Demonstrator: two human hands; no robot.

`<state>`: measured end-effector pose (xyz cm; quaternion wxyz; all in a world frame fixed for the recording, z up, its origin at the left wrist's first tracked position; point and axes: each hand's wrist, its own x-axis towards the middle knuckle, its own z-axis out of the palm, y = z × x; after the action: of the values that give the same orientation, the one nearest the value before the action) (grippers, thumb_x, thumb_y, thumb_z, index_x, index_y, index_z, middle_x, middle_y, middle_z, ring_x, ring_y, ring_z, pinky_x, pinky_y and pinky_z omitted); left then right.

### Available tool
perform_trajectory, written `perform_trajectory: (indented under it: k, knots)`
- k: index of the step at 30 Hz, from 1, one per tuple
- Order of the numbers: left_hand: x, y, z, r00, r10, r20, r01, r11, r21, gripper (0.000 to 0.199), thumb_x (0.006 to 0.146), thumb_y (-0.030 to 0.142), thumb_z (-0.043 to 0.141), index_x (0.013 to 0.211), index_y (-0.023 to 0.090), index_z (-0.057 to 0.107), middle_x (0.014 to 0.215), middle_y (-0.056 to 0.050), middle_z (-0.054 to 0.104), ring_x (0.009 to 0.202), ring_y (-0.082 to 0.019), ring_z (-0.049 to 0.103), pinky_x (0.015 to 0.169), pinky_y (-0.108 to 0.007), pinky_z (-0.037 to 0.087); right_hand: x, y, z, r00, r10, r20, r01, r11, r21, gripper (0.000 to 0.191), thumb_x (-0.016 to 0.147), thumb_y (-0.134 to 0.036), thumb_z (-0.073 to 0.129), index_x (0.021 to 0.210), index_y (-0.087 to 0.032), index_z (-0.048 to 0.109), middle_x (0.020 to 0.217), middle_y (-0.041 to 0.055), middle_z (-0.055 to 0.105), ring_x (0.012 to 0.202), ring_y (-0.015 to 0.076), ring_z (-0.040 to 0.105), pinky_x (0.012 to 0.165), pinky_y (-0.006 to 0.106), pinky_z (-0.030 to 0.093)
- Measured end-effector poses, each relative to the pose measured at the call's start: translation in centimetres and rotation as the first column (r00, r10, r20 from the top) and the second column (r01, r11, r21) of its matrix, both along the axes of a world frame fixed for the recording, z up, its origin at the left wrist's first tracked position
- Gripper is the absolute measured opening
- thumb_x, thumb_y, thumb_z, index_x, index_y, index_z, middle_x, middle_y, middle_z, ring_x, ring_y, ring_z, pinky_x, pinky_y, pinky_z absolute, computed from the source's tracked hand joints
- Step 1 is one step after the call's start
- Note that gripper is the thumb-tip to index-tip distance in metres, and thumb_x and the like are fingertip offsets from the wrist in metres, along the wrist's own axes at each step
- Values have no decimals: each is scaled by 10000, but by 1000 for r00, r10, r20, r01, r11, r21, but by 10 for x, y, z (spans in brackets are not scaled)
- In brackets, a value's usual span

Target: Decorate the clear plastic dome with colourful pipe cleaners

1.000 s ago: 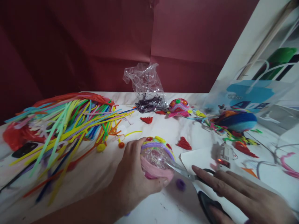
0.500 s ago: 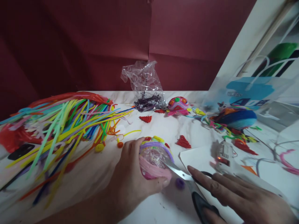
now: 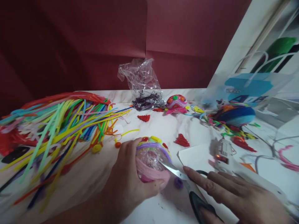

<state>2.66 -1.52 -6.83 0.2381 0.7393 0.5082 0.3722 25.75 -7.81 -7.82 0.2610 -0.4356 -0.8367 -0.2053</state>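
My left hand [image 3: 133, 177] is wrapped round a small ball [image 3: 153, 146] covered in coloured pipe cleaners, with red, yellow, purple and pink parts. Part of the ball facing me is bare and shows a clear, glossy surface. In my right hand [image 3: 229, 193] is a pair of scissors [image 3: 179, 175] with black handles; the thumb is at one handle loop and the index finger stretches along the pivot. The scissor tips touch or nearly touch the glossy patch. Beneath the blades lies a small purple coil [image 3: 178, 183].
Loose pipe cleaners [image 3: 70, 121] spread over the left side. Behind stand a clear plastic bag [image 3: 143, 77] with dark purple strands and a decorated pink ball [image 3: 177, 102]. Red triangles [image 3: 182, 140] lie on the table. To the right are a glue gun [image 3: 221, 155], a blue ball [image 3: 235, 114] and cables.
The view has shifted slightly, so everything sits a little further left. Both hands keep their holds, and the scissor tips stay at the ball's glossy patch.
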Motion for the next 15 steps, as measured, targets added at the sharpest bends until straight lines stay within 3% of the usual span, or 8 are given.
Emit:
perform_trajectory:
  k: [6,15]
  knots:
    - [-2,-1,-4,999,-32,-39,34,998,46,808,541,376,749,1223,295,322,1191,-80,436,1086,-286,486,889,-456,465,-1,1,0,997,-28,72,24,998,64,363,1021,-321,243,1230,-208,517,838,54,617,634,231,605,467,302,504]
    - [0,0,-5,998,3,-60,2,996,90,803,540,358,739,1223,305,318,1163,-72,455,1046,-286,506,851,-463,481,-2,-1,1,994,58,92,-63,996,60,337,1051,-252,242,1243,-143,497,794,47,610,581,193,582,454,271,457]
